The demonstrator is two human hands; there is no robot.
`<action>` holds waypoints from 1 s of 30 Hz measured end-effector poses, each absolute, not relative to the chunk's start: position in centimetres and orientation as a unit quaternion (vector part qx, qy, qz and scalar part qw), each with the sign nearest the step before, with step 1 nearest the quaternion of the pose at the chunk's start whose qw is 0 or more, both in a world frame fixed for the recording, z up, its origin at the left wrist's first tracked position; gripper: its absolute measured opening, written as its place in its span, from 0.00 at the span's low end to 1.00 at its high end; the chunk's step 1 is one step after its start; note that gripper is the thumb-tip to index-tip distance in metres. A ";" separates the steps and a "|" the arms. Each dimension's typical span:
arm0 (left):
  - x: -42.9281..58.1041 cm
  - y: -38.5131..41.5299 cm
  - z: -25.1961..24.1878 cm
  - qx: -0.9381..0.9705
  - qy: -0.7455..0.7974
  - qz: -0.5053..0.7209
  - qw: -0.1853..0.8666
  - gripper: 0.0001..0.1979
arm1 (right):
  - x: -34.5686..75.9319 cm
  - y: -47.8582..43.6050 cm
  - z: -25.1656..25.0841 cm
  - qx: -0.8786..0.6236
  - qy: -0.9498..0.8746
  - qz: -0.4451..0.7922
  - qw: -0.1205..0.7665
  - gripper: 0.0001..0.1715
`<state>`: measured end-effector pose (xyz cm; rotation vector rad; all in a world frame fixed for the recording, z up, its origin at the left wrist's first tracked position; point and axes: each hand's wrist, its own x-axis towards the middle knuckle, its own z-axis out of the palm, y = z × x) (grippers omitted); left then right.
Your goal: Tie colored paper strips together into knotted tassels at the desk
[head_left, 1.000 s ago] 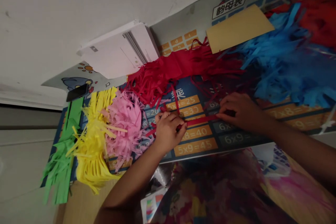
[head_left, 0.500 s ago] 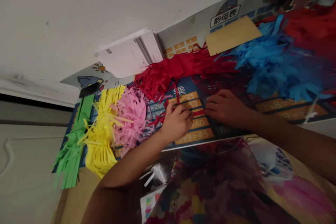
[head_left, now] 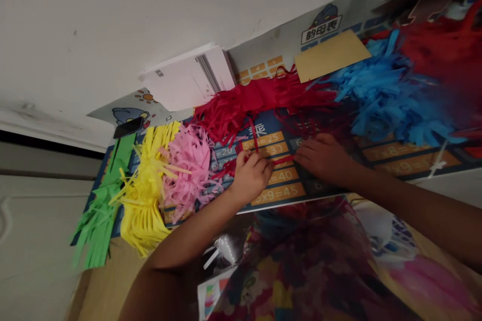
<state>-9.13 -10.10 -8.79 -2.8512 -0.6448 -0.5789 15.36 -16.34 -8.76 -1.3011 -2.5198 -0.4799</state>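
The desk (head_left: 307,193) stands against a scuffed white wall (head_left: 113,15), in dim light, its top covered by a dark blue multiplication chart (head_left: 276,191); a pale panelled front (head_left: 37,225) is off to the left, and a wood-coloured surface (head_left: 100,286) shows below the chart's left end. A pale sheet (head_left: 288,42) runs along the back by the wall. A red strip (head_left: 283,160) lies over the chart near its front edge, stretched between the two hands: the left hand (head_left: 253,175) is curled over it, and the right hand (head_left: 324,158) pinches it at the fingertips, the two hands near each other but apart. Just beyond them lies a long red fringed bundle (head_left: 252,98); to the left are pink fringed paper (head_left: 188,165), yellow fringed paper (head_left: 145,185) and green fringed paper (head_left: 103,210), with a dark phone (head_left: 128,128) by the green's upper end. Blue fringed paper (head_left: 391,95) and more red fringe (head_left: 433,45) lie to the right, beside a plain yellow card (head_left: 331,55). The pale sheet's label reads 韵母表, with small letters, a "d" among them, on orange tiles below; the chart shows 乘, "=25", "40" and "5x9=45", while other sums are covered or blurred. The print on a white stack (head_left: 181,80) at the back, with dark stripes, is too small to read.
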 end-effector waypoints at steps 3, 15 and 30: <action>-10.2 -10.2 -8.6 -0.952 -0.226 -0.202 0.032 0.07 | 16.9 -16.3 -9.6 -0.455 -0.863 -0.155 0.156 0.11; -10.1 -10.1 -8.1 -0.882 -0.408 -0.169 -0.163 0.08 | 17.1 -14.0 -9.2 -0.534 -0.835 0.063 0.118 0.12; -9.5 -10.2 -8.2 -0.961 -0.232 -0.148 0.014 0.11 | 16.3 -13.8 -8.3 -0.371 -0.916 -0.026 0.153 0.11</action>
